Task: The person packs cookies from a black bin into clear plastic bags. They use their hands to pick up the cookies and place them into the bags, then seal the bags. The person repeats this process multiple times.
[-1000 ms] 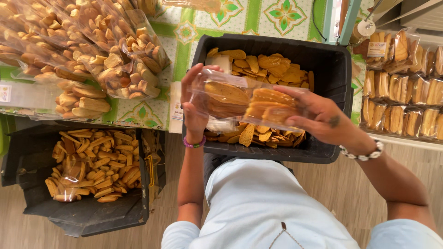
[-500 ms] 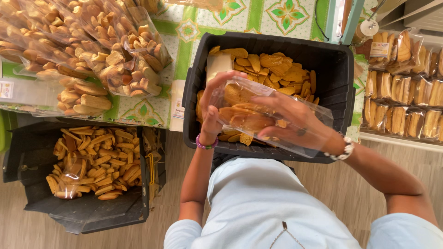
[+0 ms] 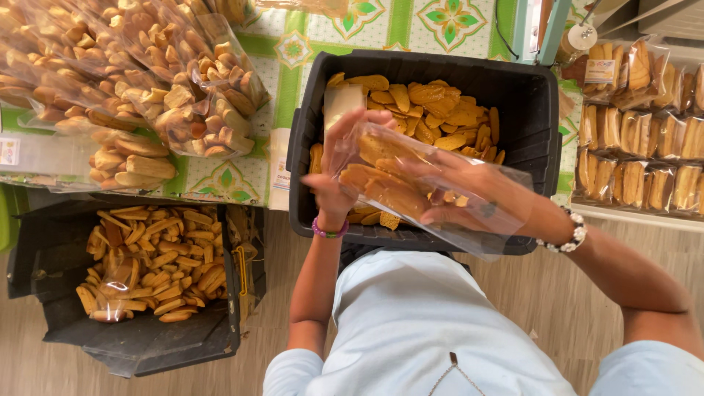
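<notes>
While I had been holding the clear bag (image 3: 433, 187) up flat and nearly level a second before, by this moment it had come down and tipped over the near half of the black bin (image 3: 422, 95) in front of me. My right hand (image 3: 477, 198) had gone inside the bag and showed through the plastic, fingers spread among the flat orange biscuits (image 3: 381, 187) in it, so it gripped nothing firmly that I could tell. My left hand (image 3: 341, 158) was closed on the bag's upper left end, pinching the plastic there, blurred with motion. I judged that the bag had passed from being held up and checked to being worked with a hand inside it, biscuits being arranged or added from the loose pile (image 3: 433, 106) in the bin. The bag's long axis ran from upper left, by my left hand, down to lower right, where its loose end hung over the bin's near rim. The mouth seemed to face lower right, towards my right wrist, though the plastic was too crumpled to be sure
</notes>
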